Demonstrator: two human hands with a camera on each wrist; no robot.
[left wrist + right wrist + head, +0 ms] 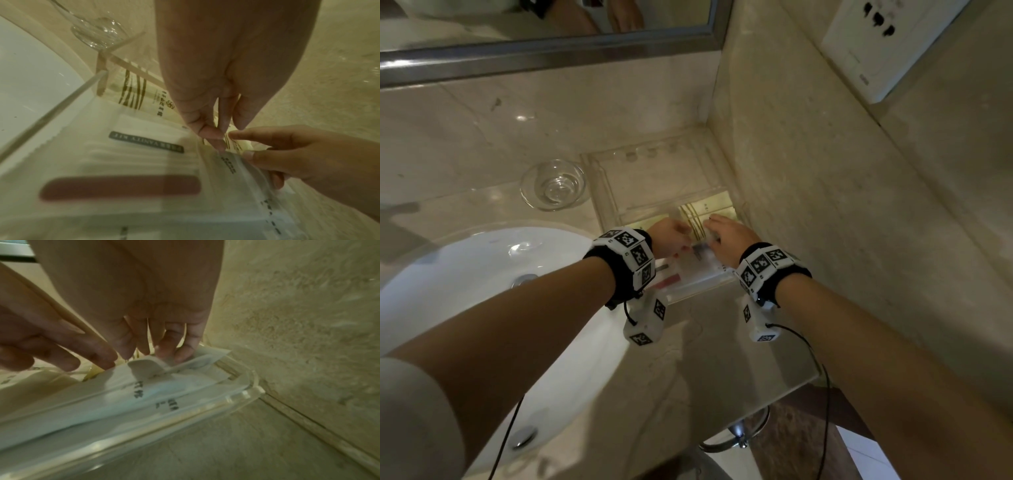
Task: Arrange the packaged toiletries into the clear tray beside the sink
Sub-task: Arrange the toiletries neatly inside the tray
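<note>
The clear tray [599,178] sits in the counter's corner, right of the sink. Its middle compartments hold yellow-striped packets [705,209]. In the front compartment lies a vanity kit packet [123,162] with a pink nail file, and beside it a white printed packet [144,394]. My right hand [717,233] grips that white packet's far end, fingers [179,352] curled over it and thumb beneath. My left hand [685,240] meets it from the left, its fingertips [211,134] pinching the packet's top edge. The packet's lower part rests inside the tray's front rim [244,392].
A glass dish [554,185] stands just left of the tray. The white sink [482,274] fills the left. A marble wall [825,205] rises right beside the tray, with a socket plate [887,44] higher up. A mirror [551,20] hangs behind.
</note>
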